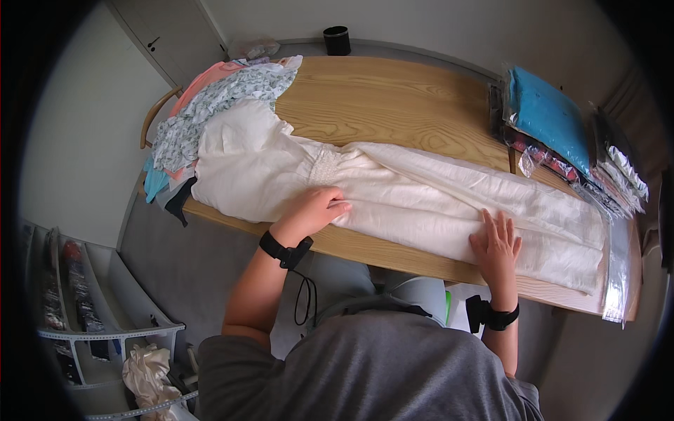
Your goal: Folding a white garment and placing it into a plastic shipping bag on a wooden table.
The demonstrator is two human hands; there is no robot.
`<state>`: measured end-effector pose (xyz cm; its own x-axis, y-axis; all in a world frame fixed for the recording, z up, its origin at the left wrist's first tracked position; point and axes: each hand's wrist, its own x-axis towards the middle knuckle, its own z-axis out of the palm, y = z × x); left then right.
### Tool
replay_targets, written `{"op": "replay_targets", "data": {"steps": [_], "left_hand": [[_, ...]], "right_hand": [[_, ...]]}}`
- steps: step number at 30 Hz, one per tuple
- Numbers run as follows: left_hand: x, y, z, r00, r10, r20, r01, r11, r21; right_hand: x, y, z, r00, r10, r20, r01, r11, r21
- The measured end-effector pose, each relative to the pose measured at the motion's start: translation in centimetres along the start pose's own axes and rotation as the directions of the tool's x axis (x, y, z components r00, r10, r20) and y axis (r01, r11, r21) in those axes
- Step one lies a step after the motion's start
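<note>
A long cream-white dress (410, 189) with a gathered waist lies stretched along the wooden table (389, 100), its bodice at the left and its skirt hem at the right. My left hand (316, 208) is at the near edge of the dress just below the waist, its thumb and fingers closed on a fold of the fabric. My right hand (497, 239) rests palm down on the skirt with its fingers spread. Both wrists wear black bands. Beyond the bodice, a white floral garment (210, 97) lies on a heap of pink, blue and dark clothes.
Plastic-wrapped garments, a blue one (547, 116) on top, are stacked at the table's right end. A clear plastic bag (616, 273) lies beside the hem. A wooden chair (152, 116) stands at the left, shelving (126, 329) at the lower left, a black bin (337, 41) behind.
</note>
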<state>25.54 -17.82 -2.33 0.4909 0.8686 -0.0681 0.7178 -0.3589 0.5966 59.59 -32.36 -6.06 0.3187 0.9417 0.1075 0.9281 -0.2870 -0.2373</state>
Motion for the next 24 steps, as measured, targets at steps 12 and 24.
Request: {"op": "replay_targets", "data": {"steps": [12,24], "left_hand": [[-8.3,-3.7,-3.1,0.993,0.086,-0.079,-0.046,0.909,0.413],[-0.9,-15.3,-18.8,0.935,-0.291,-0.202,0.215,0.920,-0.329]], "right_hand": [[0.0,2.8,-2.2,0.985,0.054,0.162,-0.044,0.997,-0.062],[7.7,-11.9,-14.0,0.908,-0.360,0.213,0.000,0.510,0.860]]}}
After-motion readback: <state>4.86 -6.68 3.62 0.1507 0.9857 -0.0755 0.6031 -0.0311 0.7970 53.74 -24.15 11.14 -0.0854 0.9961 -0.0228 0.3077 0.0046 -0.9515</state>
